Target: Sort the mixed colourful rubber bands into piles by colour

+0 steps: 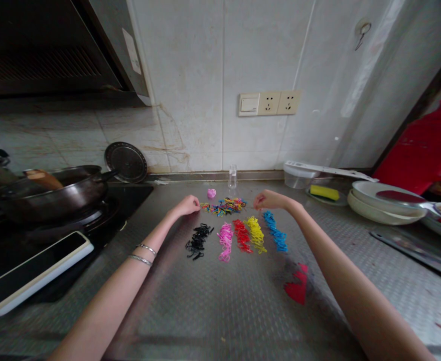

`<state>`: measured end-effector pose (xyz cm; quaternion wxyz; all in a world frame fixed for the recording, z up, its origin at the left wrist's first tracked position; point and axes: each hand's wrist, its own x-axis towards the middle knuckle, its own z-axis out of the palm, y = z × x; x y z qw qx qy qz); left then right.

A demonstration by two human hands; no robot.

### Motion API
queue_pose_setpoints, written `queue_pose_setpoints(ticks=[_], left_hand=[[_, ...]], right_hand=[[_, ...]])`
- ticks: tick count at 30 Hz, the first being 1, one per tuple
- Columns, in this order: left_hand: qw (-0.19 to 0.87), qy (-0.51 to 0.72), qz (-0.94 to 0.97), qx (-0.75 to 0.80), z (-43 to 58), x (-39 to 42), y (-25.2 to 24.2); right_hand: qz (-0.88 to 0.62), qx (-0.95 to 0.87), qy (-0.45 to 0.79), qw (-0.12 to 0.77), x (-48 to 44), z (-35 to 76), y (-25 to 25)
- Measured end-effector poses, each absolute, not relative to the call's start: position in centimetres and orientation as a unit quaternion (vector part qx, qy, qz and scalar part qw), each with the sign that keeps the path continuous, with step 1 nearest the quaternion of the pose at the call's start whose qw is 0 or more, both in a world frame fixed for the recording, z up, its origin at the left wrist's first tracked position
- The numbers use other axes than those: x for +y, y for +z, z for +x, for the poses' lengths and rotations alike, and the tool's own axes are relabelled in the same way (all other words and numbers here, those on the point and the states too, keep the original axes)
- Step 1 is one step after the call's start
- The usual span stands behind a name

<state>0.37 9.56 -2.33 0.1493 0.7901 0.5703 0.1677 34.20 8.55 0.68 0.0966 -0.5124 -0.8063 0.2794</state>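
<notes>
A mixed pile of small coloured rubber bands (226, 206) lies on the metal counter between my hands. At its left edge is my left hand (190, 204), fingers drawn together; what they hold, if anything, is too small to make out. My right hand (268, 199) is closed in a pinch to the right of the pile, above the blue rubber bands (275, 231), its contents also unclear. Nearer to me, separate rows hold black rubber bands (198, 240), pink rubber bands (225, 241), red rubber bands (242, 235) and yellow rubber bands (256, 233).
Behind the pile stand a small clear bottle (233, 177) and a pink object (211, 193). A pan (73, 188) sits on the stove at left, with a phone-like device (35, 273) in front. Stacked bowls (384, 213) and a yellow sponge (324, 192) are at right.
</notes>
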Motion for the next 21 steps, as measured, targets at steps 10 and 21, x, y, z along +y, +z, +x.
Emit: queue_pose_setpoints(ticks=[10, 21], left_hand=[[0.092, 0.198, 0.798, 0.562, 0.7, 9.3, -3.5], [0.015, 0.195, 0.781, 0.594, 2.1, 7.7, -2.1]], right_hand=[[-0.505, -0.807, 0.284, 0.115, 8.8, 34.4, 0.6], [-0.522, -0.798, 0.273, 0.129, 8.1, 34.3, 1.5]])
